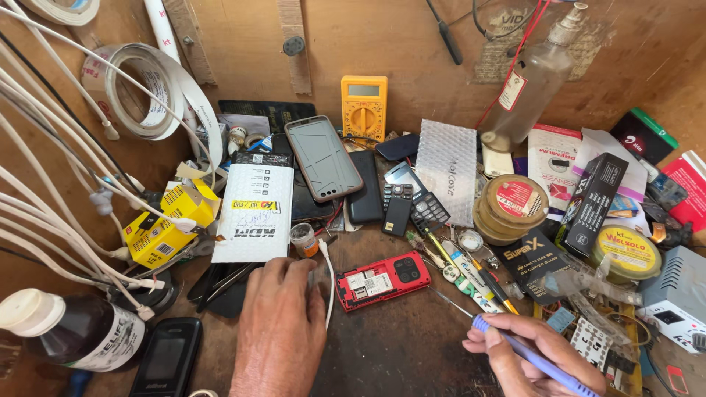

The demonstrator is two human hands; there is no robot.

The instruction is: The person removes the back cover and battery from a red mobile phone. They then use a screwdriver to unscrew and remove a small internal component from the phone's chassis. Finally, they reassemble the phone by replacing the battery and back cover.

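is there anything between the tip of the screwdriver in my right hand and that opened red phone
Nothing visible. The right hand holds the purple-handled screwdriver, its thin tip aimed up-left at the red phone. Only bare table lies between them. The left hand rests beside the phone's left end.

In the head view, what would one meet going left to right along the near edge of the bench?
Dark bottle → black phone → left hand → red phone → right hand, holding a purple-handled screwdriver.

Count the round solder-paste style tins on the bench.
2 clear ones: a brown tin with a red label, sitting on what looks like another tin, right of centre, and a yellow-lidded tin further right, beside the grey box. Clutter may hide more.
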